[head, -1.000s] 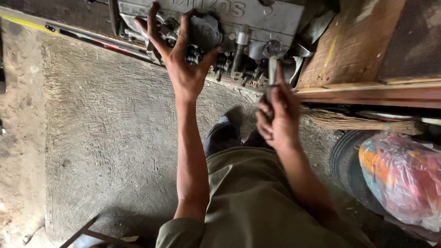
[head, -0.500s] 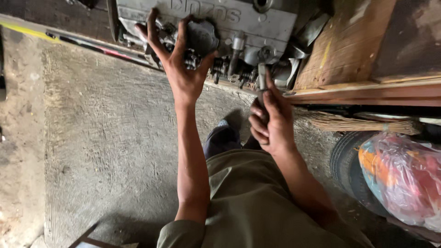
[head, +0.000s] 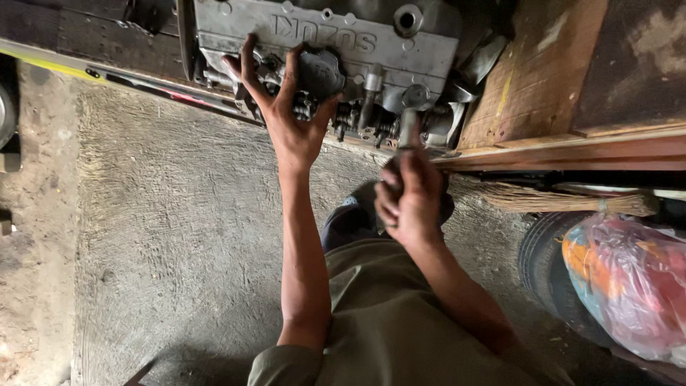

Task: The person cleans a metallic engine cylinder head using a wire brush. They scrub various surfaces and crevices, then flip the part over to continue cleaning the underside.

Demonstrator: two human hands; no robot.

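Observation:
A grey metal engine (head: 336, 50) with a cast cover sits at the top of the view, its side full of small parts. My left hand (head: 289, 118) is spread wide, fingertips pressing against the engine's lower side. My right hand (head: 409, 193) is closed around a slim metal tool (head: 407, 129), whose tip points up at the engine's underside near the wooden bench. My olive trouser leg (head: 393, 322) and a dark shoe (head: 350, 214) lie below the hands.
A wooden bench (head: 564, 93) stands to the right of the engine. A straw broom (head: 572, 200) lies under it. A tyre (head: 550, 271) and a coloured plastic bag (head: 629, 279) sit at lower right. Rough concrete floor (head: 157, 236) spreads to the left.
My right hand has risen with the tool toward the engine. The left hand stays spread on the engine's side.

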